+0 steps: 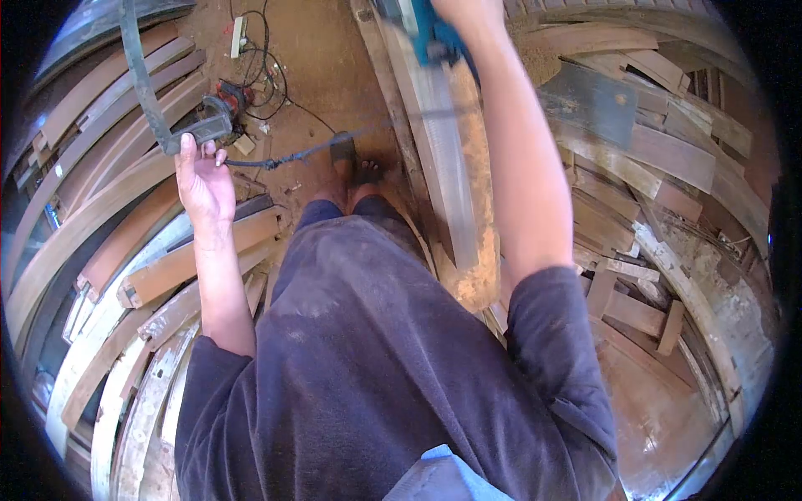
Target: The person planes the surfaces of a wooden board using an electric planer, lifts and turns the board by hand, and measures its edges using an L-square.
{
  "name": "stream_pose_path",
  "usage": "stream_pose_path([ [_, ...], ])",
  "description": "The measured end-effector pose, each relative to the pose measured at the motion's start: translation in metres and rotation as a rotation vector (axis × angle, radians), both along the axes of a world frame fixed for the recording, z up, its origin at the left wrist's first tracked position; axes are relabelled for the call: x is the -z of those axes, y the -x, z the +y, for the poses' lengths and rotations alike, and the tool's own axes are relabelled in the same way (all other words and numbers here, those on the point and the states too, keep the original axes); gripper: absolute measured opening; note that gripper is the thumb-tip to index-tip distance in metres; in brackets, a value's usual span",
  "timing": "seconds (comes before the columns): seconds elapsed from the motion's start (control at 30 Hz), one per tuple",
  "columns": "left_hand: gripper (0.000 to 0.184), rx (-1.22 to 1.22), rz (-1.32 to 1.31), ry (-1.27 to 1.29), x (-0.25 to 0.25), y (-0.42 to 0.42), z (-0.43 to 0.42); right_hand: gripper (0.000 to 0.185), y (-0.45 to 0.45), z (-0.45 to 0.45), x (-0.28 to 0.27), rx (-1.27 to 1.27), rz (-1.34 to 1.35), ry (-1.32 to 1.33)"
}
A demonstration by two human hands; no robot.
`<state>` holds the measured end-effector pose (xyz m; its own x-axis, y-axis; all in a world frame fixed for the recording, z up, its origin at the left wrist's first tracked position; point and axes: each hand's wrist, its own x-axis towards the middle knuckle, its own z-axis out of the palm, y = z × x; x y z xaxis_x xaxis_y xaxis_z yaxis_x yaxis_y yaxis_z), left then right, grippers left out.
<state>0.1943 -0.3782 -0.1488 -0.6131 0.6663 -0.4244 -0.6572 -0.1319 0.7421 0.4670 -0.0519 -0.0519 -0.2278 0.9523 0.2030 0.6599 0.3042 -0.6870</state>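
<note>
My right hand (469,15) is closed around the grip of a teal power planer (424,32), partly cut off by the top edge and blurred. The planer is over a long wooden board (434,159), whose upper face is pale and smooth. A dark power cord (288,157) stretches from near the planer across to my left hand (203,179). The left fingers are curled, with the cord at their tips. Just beyond those fingers is the corner of a grey bent strip (146,92).
An orange-and-dark power tool (227,102) lies on the brown floor (313,50) among loose black cables (269,71). Stacked planks (209,259) fill the left side. More boards and offcuts (635,313) lie at the right. My feet (355,163) stand beside the board.
</note>
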Motion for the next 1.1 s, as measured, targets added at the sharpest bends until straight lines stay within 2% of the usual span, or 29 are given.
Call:
stream_pose_path([
  [0.03, 0.015, 0.010, 0.013, 0.021, -0.002, -0.002, -0.001, 0.023, -0.013, -0.034, -0.007, 0.046, 0.092, 0.093],
  [0.07, 0.015, 0.006, 0.017, 0.013, -0.003, -0.006, -0.004, 0.025, -0.041, -0.065, 0.006, 0.041, -0.080, 0.059],
  [0.13, 0.019, 0.029, 0.014, 0.071, -0.010, -0.019, -0.004, 0.037, -0.082, -0.135, 0.005, 0.091, -0.045, 0.091],
  [0.17, 0.025, 0.004, -0.021, 0.115, -0.019, -0.031, 0.000, 0.045, -0.099, -0.174, -0.005, 0.151, -0.068, 0.218],
  [0.2, 0.023, -0.008, -0.042, 0.143, -0.017, -0.037, -0.002, 0.048, -0.113, -0.208, -0.018, 0.194, -0.006, 0.360],
  [0.27, 0.019, -0.020, -0.102, 0.164, -0.009, -0.047, -0.004, 0.055, -0.139, -0.258, -0.022, 0.233, -0.025, 0.424],
  [0.4, 0.014, -0.009, -0.085, 0.208, 0.007, -0.053, 0.014, 0.060, -0.132, -0.253, -0.027, 0.296, -0.049, 0.510],
  [0.43, 0.015, 0.007, -0.054, 0.216, 0.006, -0.049, 0.026, 0.061, -0.124, -0.235, -0.021, 0.250, -0.049, 0.410],
  [0.6, 0.019, 0.037, 0.068, 0.204, 0.010, -0.007, 0.091, 0.061, -0.061, -0.118, -0.025, 0.222, -0.053, 0.389],
  [0.8, 0.014, 0.041, 0.091, 0.223, 0.031, 0.081, 0.195, 0.058, 0.050, 0.049, -0.012, 0.156, -0.033, 0.229],
  [0.87, 0.011, 0.047, 0.112, 0.214, 0.026, 0.109, 0.233, 0.054, 0.092, 0.110, -0.006, 0.177, -0.048, 0.230],
  [1.07, 0.011, -0.009, 0.082, 0.218, 0.017, 0.184, 0.305, 0.035, 0.208, 0.301, 0.011, 0.087, -0.074, 0.017],
  [1.1, 0.011, -0.026, 0.082, 0.208, 0.015, 0.193, 0.312, 0.035, 0.227, 0.333, 0.017, 0.098, -0.165, 0.023],
])
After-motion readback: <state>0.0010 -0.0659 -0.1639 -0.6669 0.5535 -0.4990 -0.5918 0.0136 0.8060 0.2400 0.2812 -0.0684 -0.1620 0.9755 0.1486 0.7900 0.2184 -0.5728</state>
